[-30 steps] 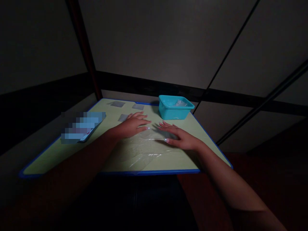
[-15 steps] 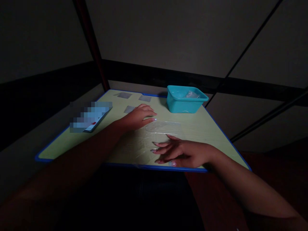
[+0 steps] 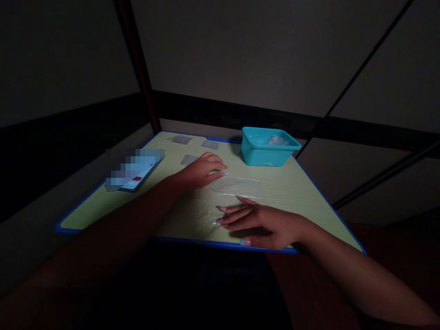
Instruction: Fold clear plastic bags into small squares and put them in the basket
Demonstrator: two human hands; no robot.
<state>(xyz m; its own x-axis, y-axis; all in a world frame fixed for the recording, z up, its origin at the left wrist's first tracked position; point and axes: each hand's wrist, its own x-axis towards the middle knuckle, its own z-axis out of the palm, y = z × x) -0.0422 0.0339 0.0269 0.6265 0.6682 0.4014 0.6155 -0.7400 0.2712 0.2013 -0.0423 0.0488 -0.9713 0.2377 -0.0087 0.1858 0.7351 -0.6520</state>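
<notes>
Clear thin plastic, apparently a bag or film [image 3: 240, 185], lies flat on the pale tabletop [image 3: 292, 192] between my hands. My left hand [image 3: 202, 172] rests at its far left side, palm down with fingers stretched out. Closer to the table's front edge, my right hand [image 3: 261, 224] is spread low over the tabletop, its fingertips near or on the clear plastic. Neither hand grips anything. Just behind my left hand is a small grey square packet [image 3: 189, 159], partly covered by the fingers.
At the back right stands a turquoise basket [image 3: 264, 156] with crumpled clear plastic [image 3: 277, 140] inside. Two more grey squares [image 3: 181, 140] [image 3: 210, 145] lie along the back edge. A lit phone [image 3: 137, 169] sits at the left. Walls rise behind the table.
The whole view has shifted slightly, moving everything a little down and right in the picture. My right hand's fingers are a bit straighter, with the thumb further from them. My left hand stays in place.
</notes>
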